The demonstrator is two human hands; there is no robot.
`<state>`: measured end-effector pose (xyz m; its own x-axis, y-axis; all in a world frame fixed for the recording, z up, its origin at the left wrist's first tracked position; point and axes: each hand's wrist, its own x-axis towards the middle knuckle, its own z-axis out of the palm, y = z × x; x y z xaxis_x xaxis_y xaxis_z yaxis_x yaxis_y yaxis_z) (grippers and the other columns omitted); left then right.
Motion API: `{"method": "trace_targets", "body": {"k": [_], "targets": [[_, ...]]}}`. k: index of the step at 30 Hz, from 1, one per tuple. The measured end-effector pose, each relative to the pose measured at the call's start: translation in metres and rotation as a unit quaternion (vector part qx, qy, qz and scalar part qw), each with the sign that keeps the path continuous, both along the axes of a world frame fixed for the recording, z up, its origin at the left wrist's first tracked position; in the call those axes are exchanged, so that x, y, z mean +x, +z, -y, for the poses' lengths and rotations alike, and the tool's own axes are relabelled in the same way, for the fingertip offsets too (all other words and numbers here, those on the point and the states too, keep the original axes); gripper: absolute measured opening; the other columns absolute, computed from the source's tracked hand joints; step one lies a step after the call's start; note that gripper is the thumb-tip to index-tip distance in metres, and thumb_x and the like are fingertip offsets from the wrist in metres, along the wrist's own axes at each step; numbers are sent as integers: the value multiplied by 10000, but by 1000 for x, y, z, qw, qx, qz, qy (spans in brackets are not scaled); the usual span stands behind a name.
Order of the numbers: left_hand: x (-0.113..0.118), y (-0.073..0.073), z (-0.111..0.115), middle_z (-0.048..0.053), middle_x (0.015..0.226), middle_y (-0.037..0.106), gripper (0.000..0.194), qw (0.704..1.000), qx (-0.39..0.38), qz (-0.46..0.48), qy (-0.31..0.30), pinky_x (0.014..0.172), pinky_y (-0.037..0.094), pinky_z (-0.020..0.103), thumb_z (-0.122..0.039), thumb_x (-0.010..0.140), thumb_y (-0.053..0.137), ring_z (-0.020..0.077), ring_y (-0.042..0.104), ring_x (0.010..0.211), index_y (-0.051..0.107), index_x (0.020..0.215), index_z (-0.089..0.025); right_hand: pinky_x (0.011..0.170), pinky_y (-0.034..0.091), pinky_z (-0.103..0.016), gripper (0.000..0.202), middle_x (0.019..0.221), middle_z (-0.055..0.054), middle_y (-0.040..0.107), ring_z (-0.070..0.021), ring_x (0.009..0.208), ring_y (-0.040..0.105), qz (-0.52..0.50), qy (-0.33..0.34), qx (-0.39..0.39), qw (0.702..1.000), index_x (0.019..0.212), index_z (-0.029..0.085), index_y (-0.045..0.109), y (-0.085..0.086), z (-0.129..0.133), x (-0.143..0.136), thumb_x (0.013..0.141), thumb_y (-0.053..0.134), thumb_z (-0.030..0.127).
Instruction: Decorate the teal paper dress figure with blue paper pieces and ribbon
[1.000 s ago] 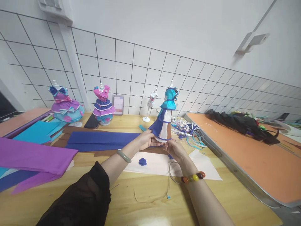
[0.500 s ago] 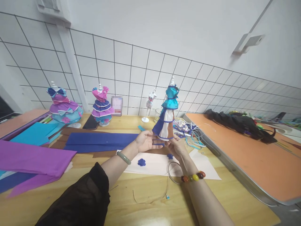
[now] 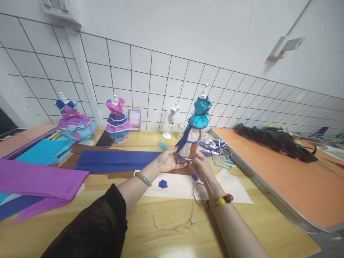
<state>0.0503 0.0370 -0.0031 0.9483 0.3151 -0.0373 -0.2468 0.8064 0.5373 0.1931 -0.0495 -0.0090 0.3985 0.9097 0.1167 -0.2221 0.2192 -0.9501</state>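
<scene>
A miniature dress form in a tiered doll dress (image 3: 192, 132) leans to the right between my hands, raised over the table. Its top is turquoise; the long skirt has white, brown and blue panels with blue edging. My left hand (image 3: 168, 161) is palm up at the hem's left side, its thumb on the skirt and its fingers beneath. At the lower right, my right hand (image 3: 203, 167) grips the hem or the stand, partly hidden. Below lie a blue fabric flower (image 3: 162, 184) and a second blue flower (image 3: 195, 177) on a white sheet (image 3: 177, 191).
Two dressed forms, one purple and turquoise (image 3: 73, 122) and one pink and navy (image 3: 116, 120), stand at the back left. A bare mini form (image 3: 172, 114) is behind my hands. Fabric sheets (image 3: 43, 179) lie left, ribbon scraps (image 3: 211, 143) right, beside an orange-topped surface (image 3: 271, 172).
The dress form has tilted from nearly upright to a rightward lean, its top moving right. Its skirt has turned slightly. Both hands keep their hold near the hem.
</scene>
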Motion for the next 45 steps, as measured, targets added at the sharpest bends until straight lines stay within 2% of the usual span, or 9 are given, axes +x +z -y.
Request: {"method": "trace_targets", "body": {"k": [7,17,23,31,33,38,42,45], "targets": [[0,-3,-2,148,988,638,344,1000,-1,19,-22,863,402,387,-364,837,467,252,602,943,559,1028,-93,495,418,-253,225,744,0,653,-119,524,488,12,-7,-1,1000,784,234,681,0,0,-1,587,734,330],[0,-1,0,139,958,648,299,1000,-22,14,-3,884,381,408,-335,857,445,227,610,910,565,1020,-115,515,432,-256,247,795,-6,665,-125,566,516,17,-9,2,1000,827,239,691,1,0,0,596,730,319],[1,-3,0,155,986,643,356,1000,-11,22,-10,903,363,417,-379,851,444,239,604,933,567,1042,-106,503,427,-249,210,757,7,657,-101,512,481,15,-10,10,1000,796,235,692,-1,0,2,603,732,305],[1,-3,2,150,1075,613,395,1000,14,13,24,906,373,437,-458,811,495,244,602,955,569,1033,-140,492,424,-240,230,798,-2,663,-98,518,486,10,-23,11,1000,812,228,694,-3,-2,4,599,737,305],[1,-4,4,150,1077,611,371,999,35,13,37,903,379,429,-423,791,545,236,604,949,571,1029,-140,486,421,-237,226,787,0,664,-93,502,476,8,-26,11,1000,813,232,694,-3,-2,3,603,736,303],[4,-9,8,122,1025,632,259,993,92,34,64,905,386,399,-156,729,644,203,615,907,587,981,-132,476,417,-231,194,782,0,666,-93,508,476,0,-36,18,999,793,236,690,-3,-3,-3,619,726,313],[7,-9,8,105,1002,639,244,991,109,36,75,911,394,390,-145,725,642,197,613,909,597,964,-130,479,428,-237,190,790,-8,662,-98,517,483,-7,-44,18,999,778,227,686,-3,-3,-5,612,732,308],[0,-2,-4,111,981,639,233,977,199,-10,79,879,423,361,-200,722,649,192,605,919,613,938,-122,488,433,-221,180,769,1,644,-81,513,471,-16,-51,21,998,764,223,681,-3,-2,-1,608,739,289]]}}
